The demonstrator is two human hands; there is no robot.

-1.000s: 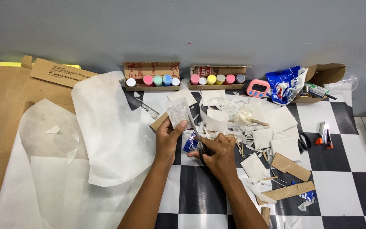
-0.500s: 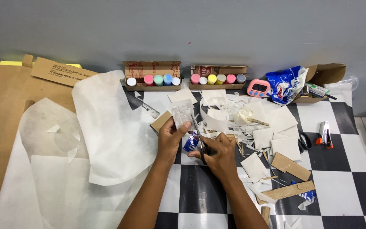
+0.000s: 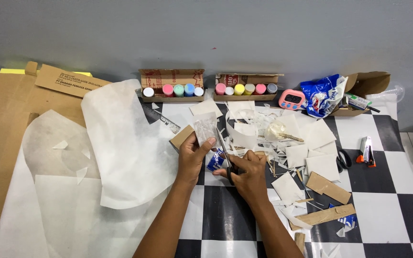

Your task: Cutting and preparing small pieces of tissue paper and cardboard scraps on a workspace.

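Paper piece [image 3: 204, 128], small and whitish, stands pinched upright in the left hand [image 3: 190, 157], thumb in front and fingers behind its lower edge. Just to its right the scissors [image 3: 224, 154] point up and away, blades slightly parted beside the piece's right edge; the right hand [image 3: 245, 173] is closed through their handles. The step in hand looks like trimming the piece along that right side. A clean cut would call for the left hand to hold the piece taut and feed it square into the blades while the right hand closes them, with the left thumb kept clear of the cutting line.

Under the right hand's knuckles lies a small blue wrapper [image 3: 215, 161]. Beyond and to the right of that hand, white offcuts [image 3: 311, 143] and cardboard strips [image 3: 328, 187] crowd the checkered floor [image 3: 225, 220], so there is little free room that way. Left of the left hand a brown card scrap [image 3: 181, 137] sits close, then a large white sheet [image 3: 125, 148] with a curled edge spreads wide over cardboard [image 3: 5, 119]. Nearer the body, between the forearms, the floor offers the most room for moving. Far ahead, against the wall, two boxes of paint pots [image 3: 173, 90] and a pink timer [image 3: 291, 99] stand well apart from the hands.
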